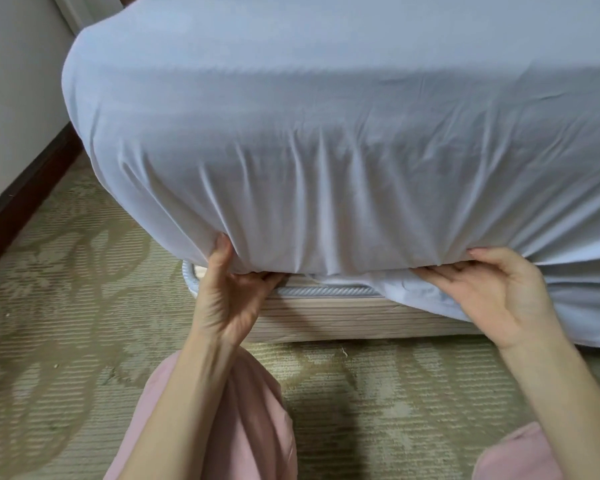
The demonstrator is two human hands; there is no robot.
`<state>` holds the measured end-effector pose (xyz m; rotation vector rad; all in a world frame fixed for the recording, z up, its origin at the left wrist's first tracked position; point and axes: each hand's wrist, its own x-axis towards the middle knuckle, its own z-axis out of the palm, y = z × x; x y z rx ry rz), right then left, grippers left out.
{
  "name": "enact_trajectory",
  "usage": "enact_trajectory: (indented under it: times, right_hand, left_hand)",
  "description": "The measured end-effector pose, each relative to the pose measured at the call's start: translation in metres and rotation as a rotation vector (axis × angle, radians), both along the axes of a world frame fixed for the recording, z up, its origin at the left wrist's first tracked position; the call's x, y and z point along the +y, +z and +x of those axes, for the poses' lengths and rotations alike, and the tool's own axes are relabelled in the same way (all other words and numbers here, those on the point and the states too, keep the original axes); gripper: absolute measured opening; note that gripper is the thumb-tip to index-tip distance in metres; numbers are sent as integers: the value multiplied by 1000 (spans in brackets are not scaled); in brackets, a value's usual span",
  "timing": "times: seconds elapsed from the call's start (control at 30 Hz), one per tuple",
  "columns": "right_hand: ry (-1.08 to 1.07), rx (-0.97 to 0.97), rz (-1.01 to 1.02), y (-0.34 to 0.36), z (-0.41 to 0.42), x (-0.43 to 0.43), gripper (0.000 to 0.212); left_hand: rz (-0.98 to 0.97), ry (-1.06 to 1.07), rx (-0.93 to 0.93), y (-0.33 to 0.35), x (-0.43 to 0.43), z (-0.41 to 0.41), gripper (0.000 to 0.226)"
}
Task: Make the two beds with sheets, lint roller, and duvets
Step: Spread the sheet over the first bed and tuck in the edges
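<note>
The white sheet (326, 150) is stretched over the top and down the near side of the bed (343, 317), wrapped round the bed's left corner, which is the one next to the wall (11, 98). Along the lower edge of that side the cloth gathers into many vertical creases. Toward the right, a loose fold of it hangs lower over the striped base.

The left hand (229, 296) is at the bottom edge just beside the left corner. Its grip pinches the sheet, with the thumb up on the outside of the cloth and the fingers curled beneath the edge. The right hand (492, 292) is farther right along the same edge, palm turned up. Its grip is spread, the straight fingers pushed in under the gathered cloth and the thumb lying against the sheet above them.

Between the two hands a corded trim (326, 291) runs along the top of the base. The bed stands on a patterned green carpet (66, 306). Two knees in pink trousers (250, 417) are on the carpet in front of the bed, and a dark skirting board (25, 199) runs along the foot of the wall.
</note>
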<state>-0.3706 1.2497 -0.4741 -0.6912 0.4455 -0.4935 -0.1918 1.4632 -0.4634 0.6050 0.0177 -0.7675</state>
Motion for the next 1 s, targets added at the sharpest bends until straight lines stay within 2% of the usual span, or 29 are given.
enact_trajectory:
  times: [0.07, 0.1, 0.2, 0.33, 0.43, 0.53, 0.63, 0.73, 0.83, 0.9, 0.93, 1.0]
  right_hand:
    - [20, -96, 122, 2, 6, 3, 82]
    - [2, -151, 159, 4, 11, 5, 90]
    - [-102, -200, 180, 7, 22, 10, 86]
    - [-160, -188, 223, 8, 22, 15, 82]
    - [-141, -99, 246, 16, 16, 19, 81]
    - [-98, 25, 218, 26, 9, 24, 72]
    - [-110, 103, 233, 32, 5, 27, 87]
    - [-108, 235, 233, 36, 0, 27, 106]
    - [-69, 430, 160, 43, -8, 30, 112]
    - [-96, 541, 125, 47, -12, 34, 110]
    - [-118, 596, 116, 50, -13, 37, 101]
    - [-183, 670, 111, 58, -8, 46, 53]
  left_hand:
    - [-25, 17, -18, -1, -4, 2, 102]
    - [-24, 29, -30, -1, -6, 3, 101]
    - [-13, 63, -67, -2, -10, 4, 101]
    - [-58, 54, -13, -4, -4, 2, 97]
    - [-120, 25, 76, -1, 3, 2, 84]
    - [-135, 24, 164, 1, 10, -5, 61]
    - [-110, 0, 273, 4, 28, -18, 67]
    - [-28, 25, 384, 4, 46, -35, 44]
    - [55, 34, 439, -2, 51, -42, 48]
    - [94, -86, 448, -8, 49, -41, 54]
    - [119, -183, 455, -9, 47, -40, 53]
    - [164, -383, 451, -9, 40, -40, 46]
